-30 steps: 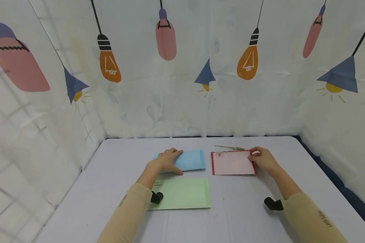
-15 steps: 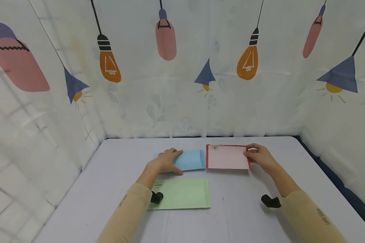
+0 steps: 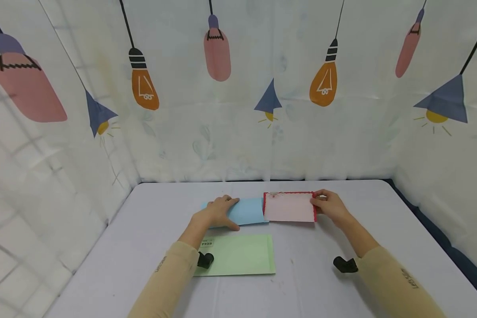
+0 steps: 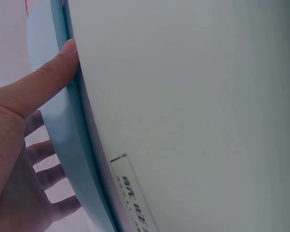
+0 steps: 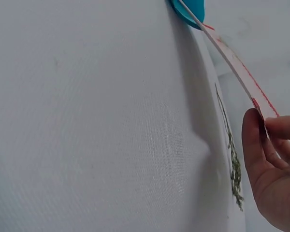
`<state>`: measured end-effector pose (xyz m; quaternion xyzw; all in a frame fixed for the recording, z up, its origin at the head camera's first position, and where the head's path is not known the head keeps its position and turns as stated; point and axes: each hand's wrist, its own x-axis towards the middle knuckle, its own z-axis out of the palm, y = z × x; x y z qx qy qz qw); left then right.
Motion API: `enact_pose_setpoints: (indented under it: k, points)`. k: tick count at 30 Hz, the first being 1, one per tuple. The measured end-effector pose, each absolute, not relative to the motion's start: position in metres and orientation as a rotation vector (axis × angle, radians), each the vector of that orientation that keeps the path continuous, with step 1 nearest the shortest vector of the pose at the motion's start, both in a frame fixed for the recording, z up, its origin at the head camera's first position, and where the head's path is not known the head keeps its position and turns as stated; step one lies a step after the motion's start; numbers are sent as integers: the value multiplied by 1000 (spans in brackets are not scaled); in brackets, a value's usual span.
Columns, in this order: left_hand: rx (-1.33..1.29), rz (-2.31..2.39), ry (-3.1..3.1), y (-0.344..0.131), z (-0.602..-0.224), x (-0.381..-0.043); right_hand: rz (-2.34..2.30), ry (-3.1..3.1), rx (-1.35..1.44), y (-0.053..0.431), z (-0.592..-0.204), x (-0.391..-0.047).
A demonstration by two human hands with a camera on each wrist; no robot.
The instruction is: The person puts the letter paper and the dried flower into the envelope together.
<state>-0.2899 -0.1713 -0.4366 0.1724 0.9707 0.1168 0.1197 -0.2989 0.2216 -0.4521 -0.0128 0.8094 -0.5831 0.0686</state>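
Observation:
A light blue envelope (image 3: 247, 211) lies on the table, and my left hand (image 3: 218, 213) grips it with the thumb on its near edge and the fingers over the far side. In the left wrist view the envelope (image 4: 63, 121) bows between thumb and fingers. My right hand (image 3: 331, 206) pinches the right edge of a pale pink card (image 3: 289, 207) with a red border, raised off the table. The card's left end meets the envelope's bulging right end; whether it is inside I cannot tell. In the right wrist view, the hand (image 5: 275, 164) holds the card by thumb and fingers.
A green envelope (image 3: 238, 256) with a small printed box lies nearer me, below the blue one. In the right wrist view, a dried green sprig (image 5: 235, 174) lies on the table past the card. The white table (image 3: 314, 282) meets a curtain printed with lamps.
My right hand has lifted the pink card and carried it left, up to the blue envelope's right end. The left hand stays on the envelope.

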Motion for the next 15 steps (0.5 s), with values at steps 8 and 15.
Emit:
enact_pose_setpoints:
  k: [8, 15]
  points:
    - [504, 342, 2839, -172, -438, -290, -1760, 2496, -61, 218, -451, -299]
    - [517, 336, 2840, -171, -437, -290, -1685, 2542, -67, 217, -450, -300]
